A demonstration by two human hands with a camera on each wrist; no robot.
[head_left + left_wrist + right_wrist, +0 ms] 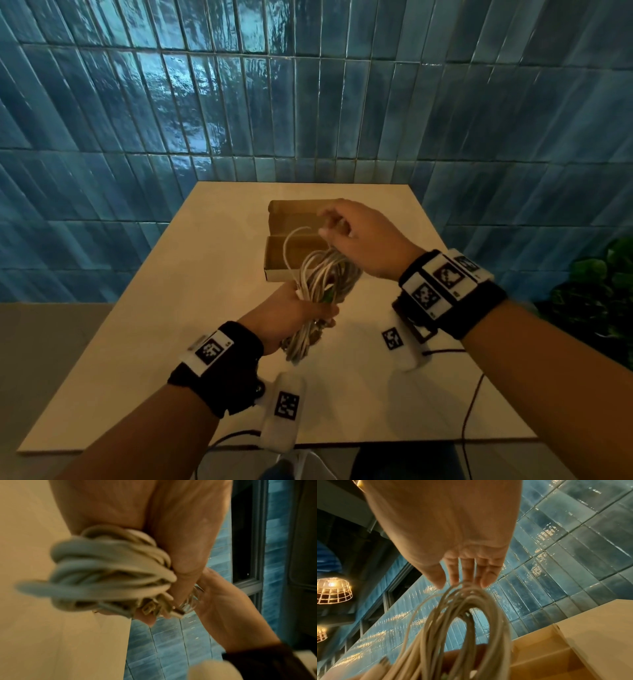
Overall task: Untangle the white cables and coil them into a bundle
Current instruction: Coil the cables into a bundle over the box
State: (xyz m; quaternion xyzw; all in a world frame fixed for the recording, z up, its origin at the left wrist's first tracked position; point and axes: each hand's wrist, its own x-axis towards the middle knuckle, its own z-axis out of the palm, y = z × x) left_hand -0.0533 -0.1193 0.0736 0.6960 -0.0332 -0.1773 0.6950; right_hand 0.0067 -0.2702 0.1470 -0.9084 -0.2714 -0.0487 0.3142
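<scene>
while the left hand (291, 315) is wrapped around the lower part of the white cables (322, 284), the coil is held up in the air above the table (171, 308), not lying on it. the fingers of this hand are curled tight around many loops, and in the left wrist view some connector ends (154, 608) stick out near the fingertips. the right hand (363, 236) is above the coil, at its top bend; its fingers (467, 573) hang down over the upper loops and touch them, but i cannot tell if they really pinch a strand. one loose thin loop (291, 240) rises out of the coil toward the right hand.

behind the cables stands an open cardboard box (291, 253) on the table, with its lid folded back to the far side. the part of its inside that shows holds nothing, the rest is hidden by the coil and the right hand. behind the table is a blue tiled wall (308, 102).
</scene>
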